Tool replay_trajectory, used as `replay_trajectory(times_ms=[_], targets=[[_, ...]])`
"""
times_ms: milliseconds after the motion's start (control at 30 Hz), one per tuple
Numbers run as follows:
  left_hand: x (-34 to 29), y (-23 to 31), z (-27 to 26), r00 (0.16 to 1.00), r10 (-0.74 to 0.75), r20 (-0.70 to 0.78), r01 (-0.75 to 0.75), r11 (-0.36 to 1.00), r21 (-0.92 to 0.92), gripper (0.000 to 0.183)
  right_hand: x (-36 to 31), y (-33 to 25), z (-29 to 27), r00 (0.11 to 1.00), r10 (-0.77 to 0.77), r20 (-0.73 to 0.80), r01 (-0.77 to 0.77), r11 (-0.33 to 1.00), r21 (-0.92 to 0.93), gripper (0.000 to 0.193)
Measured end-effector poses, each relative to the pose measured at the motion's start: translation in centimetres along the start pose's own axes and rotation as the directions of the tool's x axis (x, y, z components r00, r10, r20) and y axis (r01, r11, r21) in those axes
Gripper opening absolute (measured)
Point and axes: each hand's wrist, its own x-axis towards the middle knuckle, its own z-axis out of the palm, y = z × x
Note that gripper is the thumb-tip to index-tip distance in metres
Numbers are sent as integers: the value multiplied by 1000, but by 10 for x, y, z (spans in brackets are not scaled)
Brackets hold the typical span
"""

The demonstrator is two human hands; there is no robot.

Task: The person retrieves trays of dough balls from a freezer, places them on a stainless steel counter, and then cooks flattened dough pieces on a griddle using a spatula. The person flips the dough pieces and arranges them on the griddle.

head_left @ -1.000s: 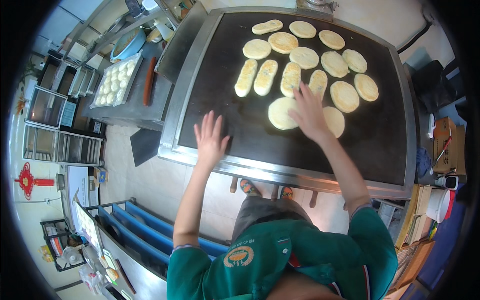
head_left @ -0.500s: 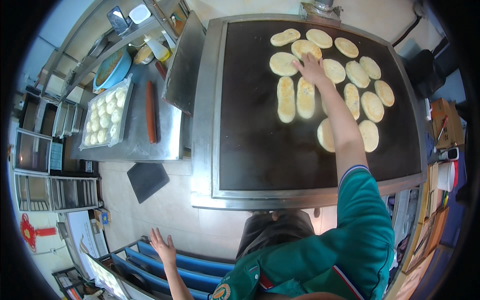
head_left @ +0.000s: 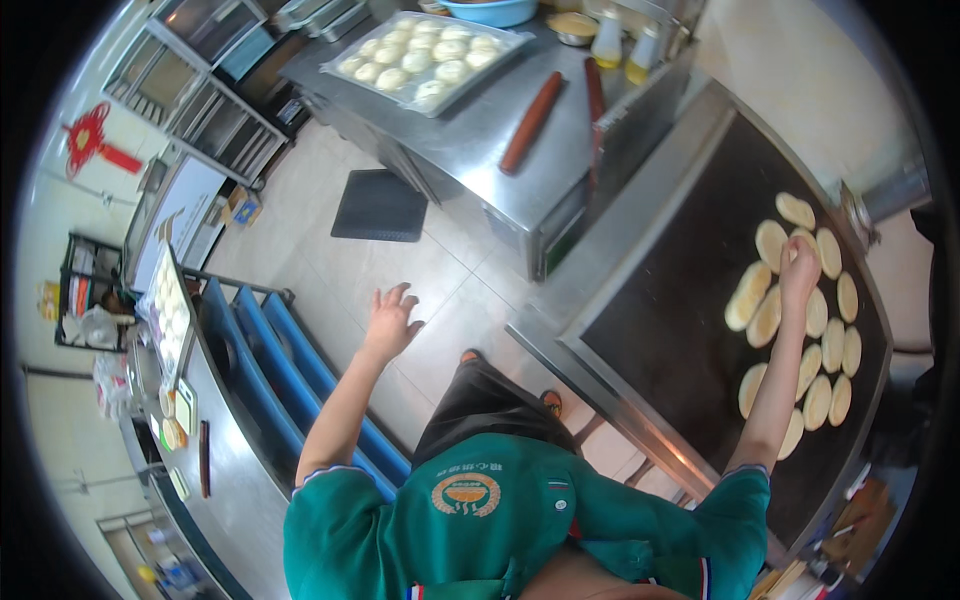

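Observation:
Many pale round and oval flatbreads [head_left: 770, 243] with lightly browned tops lie on the dark griddle plate [head_left: 660, 300] at the right. My right hand [head_left: 798, 275] reaches in among the far ones, its fingers curled down and closed on a flatbread [head_left: 804, 238] there. Fingers and palm hide most of that flatbread, and my forearm covers parts of others. Out over the floor, well away from the griddle, my left hand [head_left: 390, 322] hangs in the air, open, fingers apart and nothing in it.
A steel worktable [head_left: 450, 140] bears a tray of dough balls [head_left: 430, 55], a brown rolling pin [head_left: 530, 122], a blue basin [head_left: 495, 12] and oil bottles [head_left: 607, 40]. A dark mat [head_left: 380, 205] lies on the floor. Left stand blue panels [head_left: 255, 370] and another dough tray [head_left: 172, 305].
My view has swung left, so the griddle now sits further right. My right hand has gone from fingers spread flat over the flatbreads to curled fingers. My left hand stays open.

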Motion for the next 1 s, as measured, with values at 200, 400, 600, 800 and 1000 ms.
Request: replay_trajectory(times_ms=[200,400,600,800,1000], targets=[[28,-107,46,896,-34,442,36,999,4,58,4,-239,-21,923,-380,-63,370,829,421,43],[6,-270,45,869,-88,488,183,972,-151,57,-22,-437,70,863,-490,124,336,740,582,29],[35,-403,-8,965,-126,230,192,937,-291,50,-13,-538,148,821,-451,349,189,792,580,24],[198,-433,-78,986,-90,-138,6,856,-517,52,65,-661,181,881,-472,13,352,674,650,41],[365,-414,-152,964,84,-252,-197,863,-465,57,154,-716,266,878,-364,311,253,904,344,17]])
